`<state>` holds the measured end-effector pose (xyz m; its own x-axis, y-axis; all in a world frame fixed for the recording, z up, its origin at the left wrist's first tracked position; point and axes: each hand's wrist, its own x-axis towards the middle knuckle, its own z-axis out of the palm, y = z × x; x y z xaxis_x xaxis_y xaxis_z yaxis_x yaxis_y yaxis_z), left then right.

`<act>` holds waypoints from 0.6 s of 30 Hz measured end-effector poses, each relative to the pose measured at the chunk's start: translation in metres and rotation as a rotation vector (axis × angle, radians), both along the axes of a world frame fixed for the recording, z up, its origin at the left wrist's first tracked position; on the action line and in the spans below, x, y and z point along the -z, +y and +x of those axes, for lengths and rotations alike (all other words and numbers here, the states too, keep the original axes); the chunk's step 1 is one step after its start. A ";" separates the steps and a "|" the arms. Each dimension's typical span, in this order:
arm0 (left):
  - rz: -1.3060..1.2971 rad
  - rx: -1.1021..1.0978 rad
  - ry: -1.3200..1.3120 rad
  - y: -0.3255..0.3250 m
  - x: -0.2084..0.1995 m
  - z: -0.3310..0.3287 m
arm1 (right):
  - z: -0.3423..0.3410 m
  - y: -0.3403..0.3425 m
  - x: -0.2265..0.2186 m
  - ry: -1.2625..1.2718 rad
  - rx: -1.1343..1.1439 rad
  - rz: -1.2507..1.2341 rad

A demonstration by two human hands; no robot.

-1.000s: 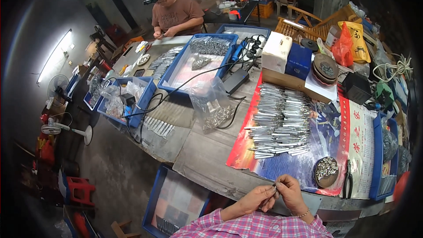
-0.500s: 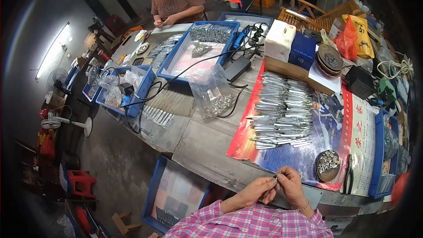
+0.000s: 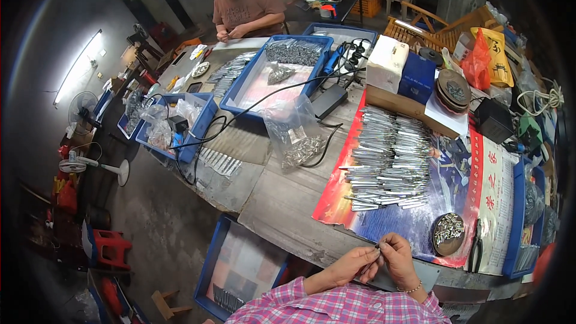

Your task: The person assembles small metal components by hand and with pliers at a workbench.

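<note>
At the table's front edge, my left hand point(image 3: 355, 264) and my right hand point(image 3: 398, 261) meet with their fingertips pinched together. Between them shows the end of a small dark piece point(image 3: 377, 246), too small to name; most of it is hidden by the fingers. Beyond my hands, many slim silvery metal pieces point(image 3: 390, 162) lie in two stacked columns on a printed poster sheet point(image 3: 384, 223). To the right of my right hand is a round dish point(image 3: 441, 249) full of small metal cylinders point(image 3: 449, 228). Pliers with dark handles point(image 3: 476, 247) lie beside that dish.
A clear bag of metal parts point(image 3: 300, 150) and a blue tray point(image 3: 240, 105) stand farther back, with a black cable point(image 3: 264, 103) across. A lower blue tray point(image 3: 210, 264) sits left of me. Boxes point(image 3: 384, 60) line the back right. Another person point(image 3: 249, 12) works across the table.
The whole scene sits slightly lower and farther right in the picture. My hands stay pinched together in nearly the same place, with only small finger shifts.
</note>
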<state>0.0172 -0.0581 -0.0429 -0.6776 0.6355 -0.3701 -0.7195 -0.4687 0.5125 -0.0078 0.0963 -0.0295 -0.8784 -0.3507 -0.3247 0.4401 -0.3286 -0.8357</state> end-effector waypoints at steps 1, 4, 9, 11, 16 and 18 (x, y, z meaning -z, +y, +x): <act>-0.006 0.003 0.000 0.000 0.000 0.000 | 0.000 0.000 0.000 -0.007 -0.003 0.002; -0.013 -0.009 -0.011 0.001 0.002 0.001 | -0.001 0.001 0.002 -0.009 -0.003 -0.010; -0.005 -0.006 -0.004 0.000 0.000 -0.003 | -0.002 0.000 0.000 -0.012 -0.001 0.000; -0.002 -0.010 -0.007 0.000 0.001 -0.003 | -0.003 -0.001 0.001 -0.014 0.000 -0.006; -0.010 -0.006 0.002 0.001 0.004 -0.002 | -0.002 0.001 0.006 0.000 0.000 0.021; -0.015 -0.004 0.002 0.000 0.002 -0.003 | -0.002 0.001 0.006 0.003 -0.006 0.022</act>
